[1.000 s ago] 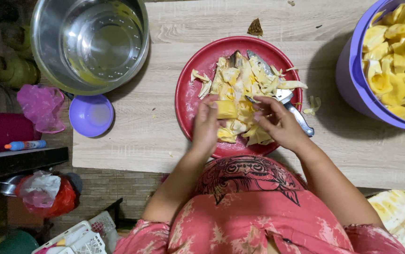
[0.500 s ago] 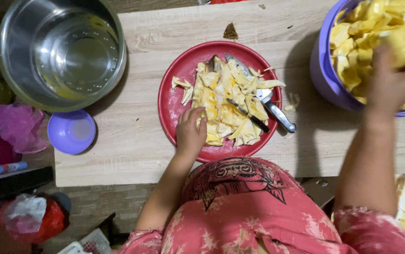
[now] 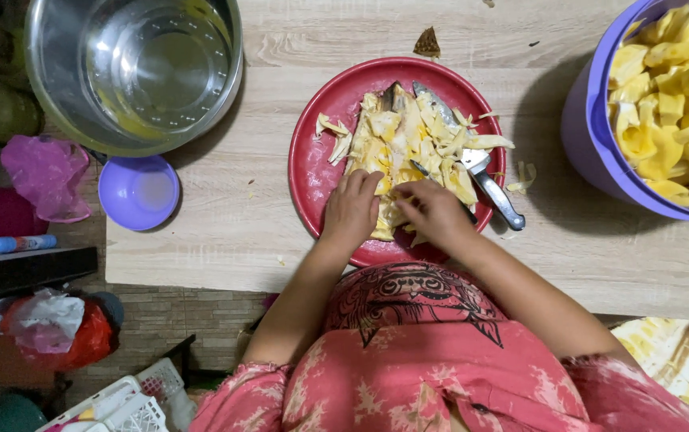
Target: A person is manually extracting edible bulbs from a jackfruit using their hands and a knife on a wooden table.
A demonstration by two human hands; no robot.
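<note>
Both hands work a heap of pale yellow fruit strips on a round red plate at the desk's centre. The left hand presses curled fingers on the heap's six-o'clock edge; the right hand pinches a strip. The purple plastic tub at three o'clock is nearly full of yellow pods, judging much already sorted. A steel-bladed knife lies with its handle toward five o'clock, tip toward eleven.
</note>
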